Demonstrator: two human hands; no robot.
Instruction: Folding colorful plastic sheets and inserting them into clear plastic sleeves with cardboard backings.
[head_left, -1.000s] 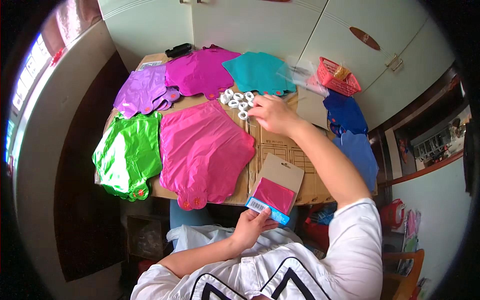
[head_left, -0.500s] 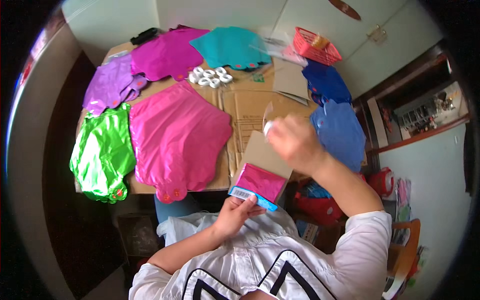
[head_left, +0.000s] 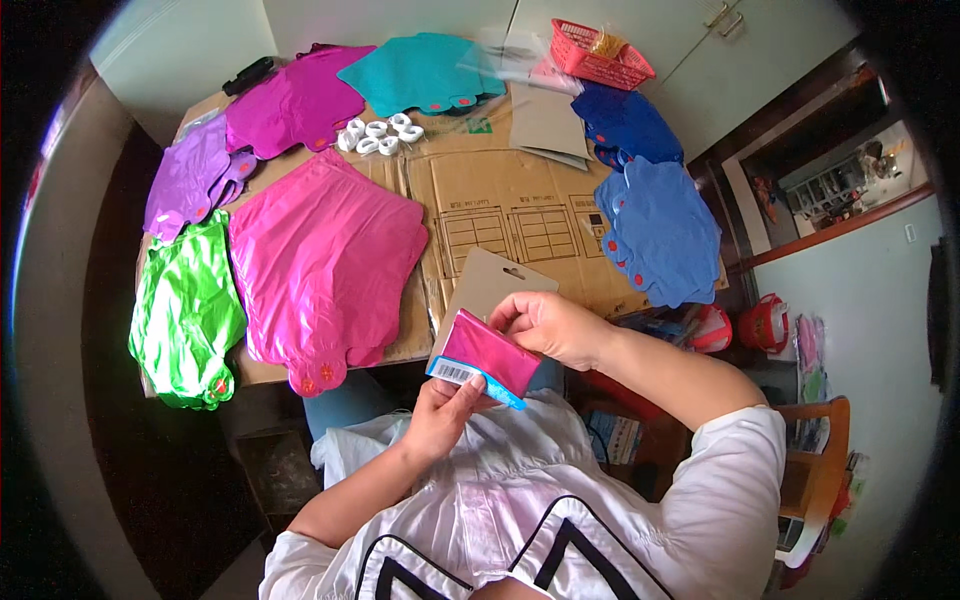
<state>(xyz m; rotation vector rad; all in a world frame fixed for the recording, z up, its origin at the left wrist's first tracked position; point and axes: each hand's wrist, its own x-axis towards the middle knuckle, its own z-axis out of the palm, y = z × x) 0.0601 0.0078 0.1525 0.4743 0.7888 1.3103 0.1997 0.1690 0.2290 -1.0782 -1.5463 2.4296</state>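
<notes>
My left hand (head_left: 441, 418) grips the lower edge of a grey-brown backing card (head_left: 487, 285), its thumb over a blue label strip (head_left: 457, 371) with a barcode. On that card lies a folded pink foil balloon (head_left: 488, 352). My right hand (head_left: 550, 330) is closed, its curled fingers against the upper right edge of the folded foil; what they pinch is hidden. A large flat pink foil balloon (head_left: 325, 255) lies to the left on the cardboard-covered table. Beyond it sit several white ribbon rolls (head_left: 378, 134).
Around the table edge lie foil balloons in green (head_left: 190, 310), lilac (head_left: 195, 180), purple (head_left: 300, 100), teal (head_left: 420, 72), dark blue (head_left: 630, 125) and light blue (head_left: 662, 232). Grey cards (head_left: 548, 120) and a red basket (head_left: 590, 60) stand at the back. A wooden chair (head_left: 815, 440) is right.
My right hand has come down from above the card, where it held something small and white, to the folded foil's edge. The table appears shifted as the view turned.
</notes>
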